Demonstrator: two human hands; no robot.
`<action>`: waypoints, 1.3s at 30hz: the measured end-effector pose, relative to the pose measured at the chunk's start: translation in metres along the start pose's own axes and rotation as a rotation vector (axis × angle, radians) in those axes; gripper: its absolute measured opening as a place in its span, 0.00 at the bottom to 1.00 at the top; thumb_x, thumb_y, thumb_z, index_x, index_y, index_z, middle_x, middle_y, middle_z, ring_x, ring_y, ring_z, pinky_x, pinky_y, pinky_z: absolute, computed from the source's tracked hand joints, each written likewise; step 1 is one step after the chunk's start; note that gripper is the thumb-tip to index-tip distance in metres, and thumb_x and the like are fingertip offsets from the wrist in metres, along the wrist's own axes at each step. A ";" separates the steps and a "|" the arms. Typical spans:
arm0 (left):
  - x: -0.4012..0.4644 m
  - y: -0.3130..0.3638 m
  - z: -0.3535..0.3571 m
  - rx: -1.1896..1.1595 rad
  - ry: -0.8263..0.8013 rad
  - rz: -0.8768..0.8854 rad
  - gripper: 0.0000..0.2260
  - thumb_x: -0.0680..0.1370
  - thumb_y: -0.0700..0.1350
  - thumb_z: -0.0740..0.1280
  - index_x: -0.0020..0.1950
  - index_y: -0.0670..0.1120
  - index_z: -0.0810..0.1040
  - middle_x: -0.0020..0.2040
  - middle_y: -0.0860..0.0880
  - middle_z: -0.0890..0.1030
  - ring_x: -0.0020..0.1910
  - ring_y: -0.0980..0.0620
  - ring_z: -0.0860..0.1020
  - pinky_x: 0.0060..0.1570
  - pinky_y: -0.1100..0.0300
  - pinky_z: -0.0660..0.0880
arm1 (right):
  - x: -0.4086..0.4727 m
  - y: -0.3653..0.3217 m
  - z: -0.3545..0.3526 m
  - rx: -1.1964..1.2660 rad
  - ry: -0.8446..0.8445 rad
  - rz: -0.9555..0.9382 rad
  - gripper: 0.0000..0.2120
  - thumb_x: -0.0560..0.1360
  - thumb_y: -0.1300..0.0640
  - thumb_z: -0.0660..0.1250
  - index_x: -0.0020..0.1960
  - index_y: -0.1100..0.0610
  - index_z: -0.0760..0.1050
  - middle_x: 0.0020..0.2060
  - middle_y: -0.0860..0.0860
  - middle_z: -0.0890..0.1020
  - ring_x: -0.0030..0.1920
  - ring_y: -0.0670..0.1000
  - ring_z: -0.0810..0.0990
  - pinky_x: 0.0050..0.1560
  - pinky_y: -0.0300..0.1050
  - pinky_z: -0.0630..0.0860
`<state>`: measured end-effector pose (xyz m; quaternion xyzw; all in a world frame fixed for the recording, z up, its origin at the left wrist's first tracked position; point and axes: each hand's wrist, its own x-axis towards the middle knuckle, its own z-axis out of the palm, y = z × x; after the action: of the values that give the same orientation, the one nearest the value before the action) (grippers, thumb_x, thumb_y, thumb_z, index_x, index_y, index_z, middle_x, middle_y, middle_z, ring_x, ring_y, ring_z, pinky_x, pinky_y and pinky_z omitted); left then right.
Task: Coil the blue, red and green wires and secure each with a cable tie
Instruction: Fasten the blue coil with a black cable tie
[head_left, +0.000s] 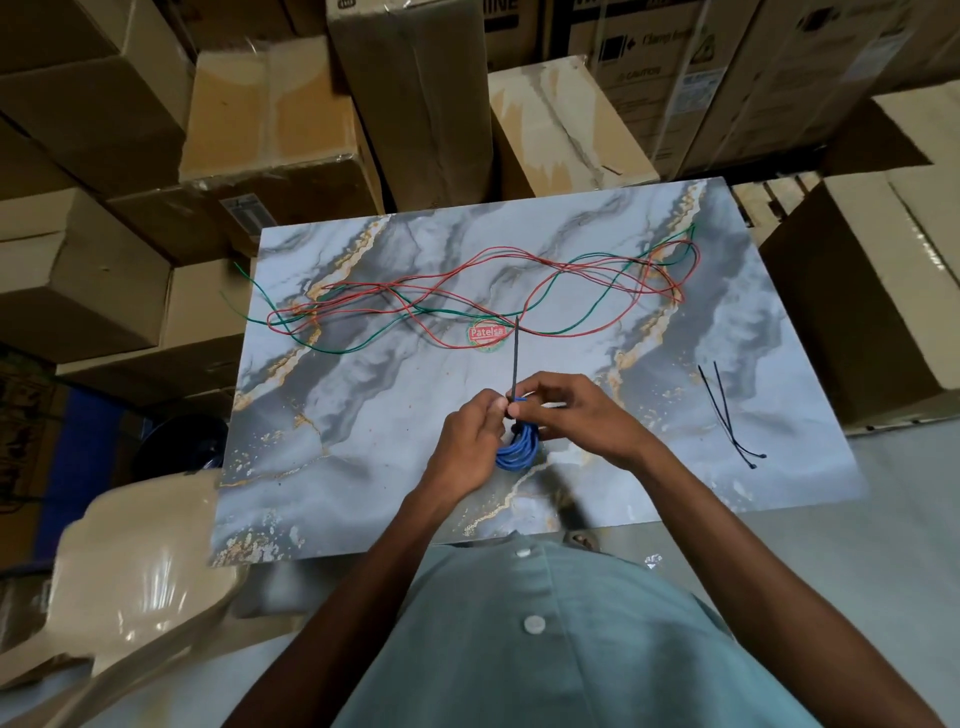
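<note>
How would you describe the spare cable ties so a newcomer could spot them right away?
Start at the marble-patterned board and go to its right side, away from the hands. The spare cable ties lie there, two thin black strips crossing near their lower ends. Unlike the red wire and green wire, they are short, straight and black.

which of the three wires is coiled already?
The blue wire, bunched in a coil between both hands, a cable tie sticking up from it. The red wire and green wire lie loose across the table's far side.
</note>
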<state>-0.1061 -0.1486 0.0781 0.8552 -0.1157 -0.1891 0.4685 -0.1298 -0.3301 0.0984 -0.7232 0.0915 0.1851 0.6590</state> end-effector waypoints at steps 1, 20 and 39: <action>0.000 -0.001 0.000 -0.025 0.014 -0.010 0.13 0.86 0.47 0.55 0.48 0.46 0.76 0.34 0.54 0.75 0.33 0.59 0.73 0.37 0.60 0.69 | -0.002 0.001 0.001 0.034 -0.009 0.009 0.09 0.77 0.52 0.75 0.56 0.53 0.83 0.47 0.56 0.86 0.51 0.55 0.85 0.58 0.58 0.82; 0.008 0.003 0.005 -0.798 0.040 -0.506 0.16 0.86 0.45 0.54 0.54 0.41 0.80 0.50 0.38 0.82 0.50 0.43 0.80 0.60 0.42 0.76 | 0.005 0.025 0.017 0.035 0.190 -0.042 0.30 0.76 0.57 0.76 0.75 0.45 0.72 0.43 0.57 0.88 0.52 0.54 0.87 0.58 0.55 0.83; 0.003 0.005 -0.001 -0.389 -0.036 -0.208 0.16 0.86 0.48 0.54 0.60 0.42 0.78 0.45 0.47 0.79 0.44 0.50 0.80 0.47 0.56 0.77 | -0.004 0.002 0.020 -0.565 0.097 -0.177 0.45 0.63 0.49 0.86 0.75 0.56 0.73 0.54 0.50 0.86 0.44 0.37 0.82 0.59 0.29 0.75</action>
<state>-0.1034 -0.1519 0.0821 0.7525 0.0032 -0.2706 0.6004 -0.1372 -0.3112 0.0964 -0.8911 0.0044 0.1100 0.4403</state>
